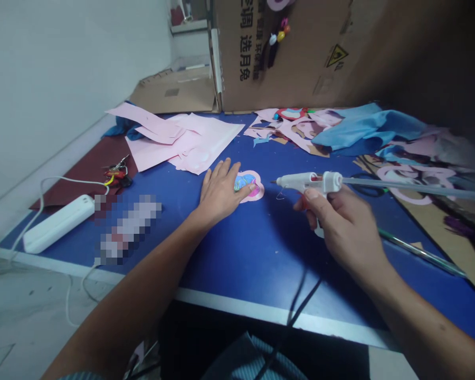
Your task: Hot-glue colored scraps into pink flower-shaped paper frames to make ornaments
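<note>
My left hand [221, 192] lies flat on the blue table top [237, 253], with its thumb across a small pink foam cutout [259, 191] that has a blue and pink layered centre. My right hand [342, 214] grips a white hot glue gun [309, 183] by its handle, a little above the table. The gun's metal nozzle points left towards the cutout, with a small gap between them. A long translucent glue stick [419, 186] runs out of the back of the gun to the right.
Pink foam sheets [174, 140] and cut scraps lie at the back, beside crumpled blue material [364, 129]. A white power strip [57, 224], keys [116, 174] and a pixelated object [129, 227] sit left. A spare glue stick [421, 253] lies right. A cardboard box [273, 53] stands behind.
</note>
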`<state>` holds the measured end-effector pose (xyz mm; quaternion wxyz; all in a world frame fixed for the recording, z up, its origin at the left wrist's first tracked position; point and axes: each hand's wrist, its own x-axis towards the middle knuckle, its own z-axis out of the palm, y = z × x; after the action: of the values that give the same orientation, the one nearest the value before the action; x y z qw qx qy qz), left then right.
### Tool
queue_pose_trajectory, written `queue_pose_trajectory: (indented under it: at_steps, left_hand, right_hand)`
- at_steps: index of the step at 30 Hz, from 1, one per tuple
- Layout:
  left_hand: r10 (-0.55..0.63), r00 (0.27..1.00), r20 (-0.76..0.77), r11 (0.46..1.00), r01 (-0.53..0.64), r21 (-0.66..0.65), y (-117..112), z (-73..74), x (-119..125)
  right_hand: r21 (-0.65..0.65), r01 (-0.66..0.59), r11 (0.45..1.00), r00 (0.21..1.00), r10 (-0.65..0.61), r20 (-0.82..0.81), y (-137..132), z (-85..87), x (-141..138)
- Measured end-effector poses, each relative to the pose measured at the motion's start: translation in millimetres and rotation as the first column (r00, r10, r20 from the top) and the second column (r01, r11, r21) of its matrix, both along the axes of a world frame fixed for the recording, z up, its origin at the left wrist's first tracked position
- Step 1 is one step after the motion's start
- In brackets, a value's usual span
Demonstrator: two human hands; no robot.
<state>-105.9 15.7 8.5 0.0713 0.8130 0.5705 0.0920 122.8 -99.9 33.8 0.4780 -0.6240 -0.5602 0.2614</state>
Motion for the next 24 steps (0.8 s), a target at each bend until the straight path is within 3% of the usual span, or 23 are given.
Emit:
queue_pose_trajectory:
  at_steps: [15,21,24]
  left_hand:
    - [-0.034,0.999,0.014,0.999,0.034,-0.026,-3.4,-4.2,6.4]
    - [0.009,0.946,0.324,0.990,-0.055,0.132,32.3,3.1,-31.3]
    - [-0.004,0.935,0.354,0.990,-0.046,0.132,42.4,9.3,-50.9]
  right_hand:
    - [-0.018,0.015,1.000,1.000,-0.015,0.005,0.0,-0.6,-0.1]
    - [-0.009,0.022,1.000,0.999,-0.022,0.031,-1.2,1.0,0.2]
    - [-0.012,0.023,1.000,0.999,-0.023,0.035,-1.2,2.5,-0.4]
